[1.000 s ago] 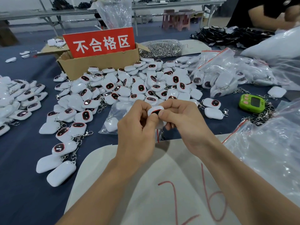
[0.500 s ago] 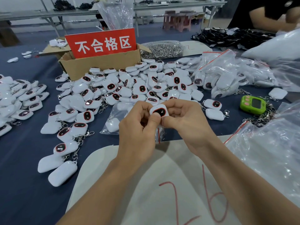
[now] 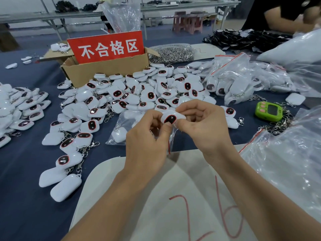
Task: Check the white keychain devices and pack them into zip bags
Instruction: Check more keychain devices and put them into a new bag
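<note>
A white keychain device (image 3: 171, 117) with a dark, red-rimmed oval screen sits between my two hands above the table. My left hand (image 3: 147, 141) pinches its lower left edge with thumb and fingers. My right hand (image 3: 203, 126) grips its right side, fingers curled over the top. Under my hands lies a clear zip bag (image 3: 121, 129) with a red seal strip and a white device inside. A large heap of loose white devices (image 3: 139, 94) covers the dark blue table behind my hands.
A cardboard box (image 3: 104, 70) with a red sign stands at the back. More devices lie at the left (image 3: 20, 108). Filled zip bags (image 3: 243, 84) lie at the right, with a green timer (image 3: 268, 111), loose chains and a big clear bag (image 3: 286, 167). A white board (image 3: 156, 197) marked "26" lies near me.
The device has turned between my fingers so its dark screen now faces up toward me. Both hands stayed in nearly the same place.
</note>
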A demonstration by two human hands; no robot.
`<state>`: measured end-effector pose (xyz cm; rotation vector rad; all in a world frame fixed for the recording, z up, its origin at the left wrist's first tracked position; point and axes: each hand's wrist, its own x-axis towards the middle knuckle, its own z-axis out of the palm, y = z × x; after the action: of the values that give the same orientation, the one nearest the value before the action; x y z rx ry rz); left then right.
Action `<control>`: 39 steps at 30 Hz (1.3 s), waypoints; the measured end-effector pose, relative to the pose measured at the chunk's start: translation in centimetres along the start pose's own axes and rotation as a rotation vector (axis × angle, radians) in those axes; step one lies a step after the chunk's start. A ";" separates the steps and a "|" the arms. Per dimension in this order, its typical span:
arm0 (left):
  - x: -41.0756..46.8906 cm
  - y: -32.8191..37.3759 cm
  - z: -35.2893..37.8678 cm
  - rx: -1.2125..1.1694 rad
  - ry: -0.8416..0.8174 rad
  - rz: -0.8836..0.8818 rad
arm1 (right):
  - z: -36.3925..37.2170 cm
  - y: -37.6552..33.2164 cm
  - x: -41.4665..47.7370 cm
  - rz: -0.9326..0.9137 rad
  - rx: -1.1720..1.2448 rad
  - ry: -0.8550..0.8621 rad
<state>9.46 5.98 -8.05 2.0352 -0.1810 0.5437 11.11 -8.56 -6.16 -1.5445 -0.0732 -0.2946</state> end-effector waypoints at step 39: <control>0.3 -0.1 0.0 0.355 -0.078 -0.068 | -1.2 0.1 0.5 0.173 -0.279 0.146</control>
<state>9.73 6.08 -7.95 2.4003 -0.0640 0.4797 11.50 -9.79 -6.18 -1.7874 0.2237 -0.2873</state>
